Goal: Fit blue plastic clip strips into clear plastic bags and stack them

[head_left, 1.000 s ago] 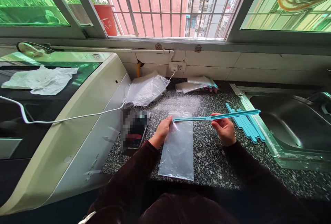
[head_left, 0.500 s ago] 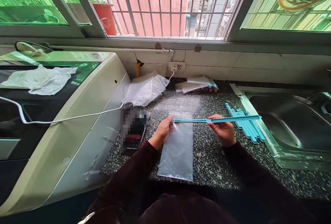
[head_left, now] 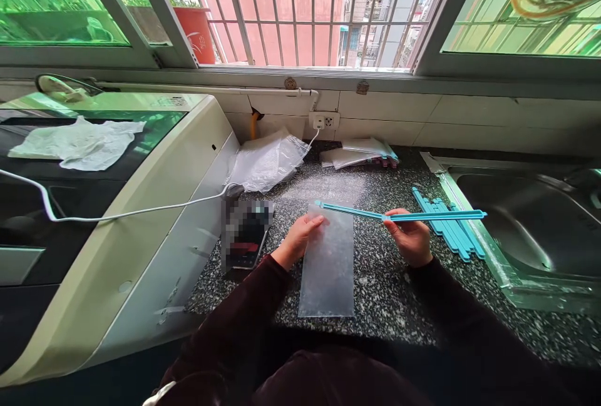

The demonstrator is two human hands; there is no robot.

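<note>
My left hand (head_left: 301, 238) pinches the upper left edge of a clear plastic bag (head_left: 327, 274), which hangs flat over the counter with its bottom toward me. In my right hand (head_left: 410, 238), thumb and fingers grip a long light-blue bag sealing clip (head_left: 434, 216) near its hinge. The clip is unfolded, one arm reaching left across the top of the bag and the other stretching right. Whether the left arm touches the bag is hard to tell. More blue clips (head_left: 446, 228) lie in a loose pile beyond my right hand.
A pixelated phone (head_left: 248, 237) lies left of the bag. Behind are a heap of plastic bags (head_left: 270, 162) and a stack of clipped bags (head_left: 359, 154). A metal sink (head_left: 521, 224) is at right, a large white appliance (head_left: 164, 206) at left, with a white cable (head_left: 141, 212) crossing it.
My left hand has come off the clip's left end and now holds only the bag. The clip's left arm has tilted up and away, and the bag has straightened.
</note>
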